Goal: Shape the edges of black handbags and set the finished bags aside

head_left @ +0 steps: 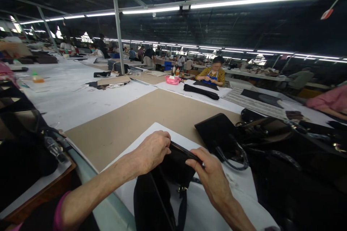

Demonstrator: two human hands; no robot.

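A black handbag (179, 168) is held up over the front of the table, with a small metal fitting and a dark strap hanging on its lower side. My left hand (154, 148) is closed on the left end of the bag's top edge. The right end of that same edge is pinched between the thumb and fingers of my right hand (204, 164). Below, more black material of the bag hangs down toward the table's front edge. A white sheet (151, 133) lies under my hands. The inside of the bag is hidden from me.
Black bags with wrapped handles (260, 133) pile up at the right. More black bags (21, 144) stand at the left. Brown board (121, 119) covers part of the table. Across it sits a co-worker (213, 74) near a pink basket (172, 79) and black strips (201, 91).
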